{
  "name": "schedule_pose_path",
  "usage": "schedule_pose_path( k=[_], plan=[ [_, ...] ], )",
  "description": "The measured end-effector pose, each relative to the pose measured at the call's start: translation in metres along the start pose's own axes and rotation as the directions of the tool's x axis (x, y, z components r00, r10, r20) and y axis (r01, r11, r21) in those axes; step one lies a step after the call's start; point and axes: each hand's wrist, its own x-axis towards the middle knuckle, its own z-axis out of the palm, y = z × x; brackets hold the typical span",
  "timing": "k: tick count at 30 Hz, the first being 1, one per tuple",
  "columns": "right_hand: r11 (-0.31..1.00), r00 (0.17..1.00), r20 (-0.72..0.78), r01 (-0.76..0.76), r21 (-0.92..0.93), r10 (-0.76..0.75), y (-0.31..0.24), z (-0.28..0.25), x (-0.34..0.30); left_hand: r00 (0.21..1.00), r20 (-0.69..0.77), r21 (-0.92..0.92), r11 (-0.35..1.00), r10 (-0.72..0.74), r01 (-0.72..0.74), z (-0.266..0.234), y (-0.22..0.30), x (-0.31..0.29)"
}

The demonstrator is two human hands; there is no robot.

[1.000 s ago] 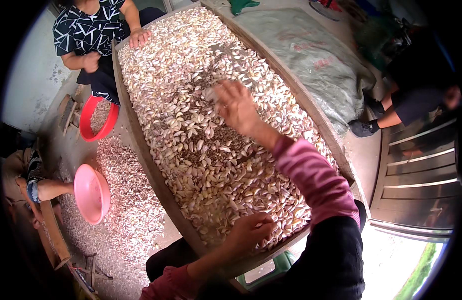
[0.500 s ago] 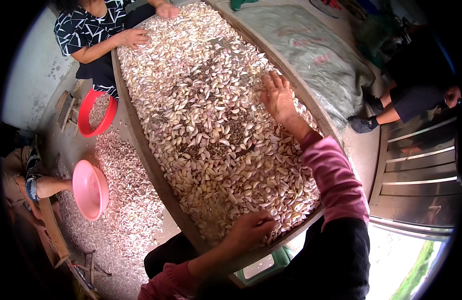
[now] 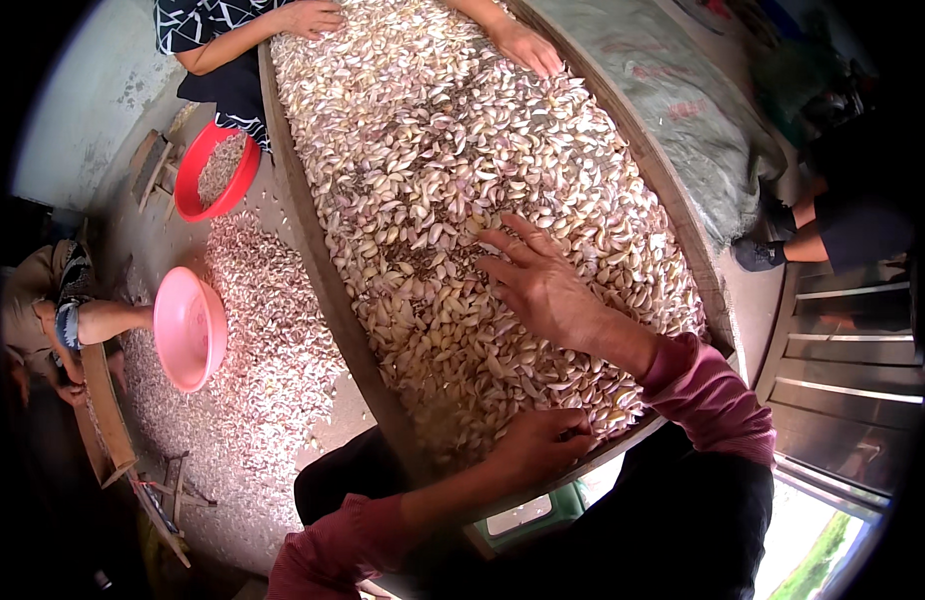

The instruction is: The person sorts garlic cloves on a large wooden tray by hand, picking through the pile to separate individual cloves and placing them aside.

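Observation:
A large round woven tray (image 3: 325,290) is heaped with garlic cloves (image 3: 433,150), pale with pinkish skins. My right hand (image 3: 538,285) lies flat on the cloves in the tray's near half, fingers spread, holding nothing. My left hand (image 3: 548,440) curls over the tray's near rim with its fingers closed on the edge among the cloves. Both my sleeves are pink.
Another person in a black-and-white top has both hands (image 3: 528,45) on the far side of the tray. A red basin (image 3: 215,172) and a pink basin (image 3: 188,328) sit on the floor at left beside a heap of garlic skins (image 3: 273,350). A seated person's leg (image 3: 833,235) is at right.
My right hand has drawn back from the far right of the tray toward me and to the left, across the cloves. My left hand has stayed on the near rim.

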Motion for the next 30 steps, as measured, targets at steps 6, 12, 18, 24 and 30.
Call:
schedule_pose_path(
  k=[6, 12, 18, 24, 30],
  plan=[
    [0.978, 0.945, -0.314, -0.143, -0.150, 0.090, 0.053, 0.012, 0.075, 0.999, -0.015, 0.137, 0.990, -0.031, 0.033, 0.003, -0.003, -0.002],
    [0.768, 0.880, -0.233, -0.475, -0.429, 0.414, 0.077, 0.036, 0.136, 0.997, 0.028, 0.079, 0.994, -0.076, 0.074, 0.009, 0.002, 0.002],
    [0.885, 0.969, -0.012, -0.232, -0.403, 0.248, 0.009, 0.068, 0.098, 0.997, 0.006, 0.141, 0.987, -0.073, 0.071, 0.012, -0.002, 0.001],
    [0.998, 0.973, 0.228, 0.046, -0.044, -0.035, -0.041, 0.041, 0.027, 0.993, 0.070, 0.172, 0.982, -0.094, 0.081, 0.014, -0.008, 0.004],
    [0.982, 0.932, -0.312, -0.186, 0.023, 0.184, 0.070, 0.018, -0.018, 0.998, 0.060, 0.117, 0.993, -0.001, -0.006, 0.020, -0.013, 0.003]
  ],
)
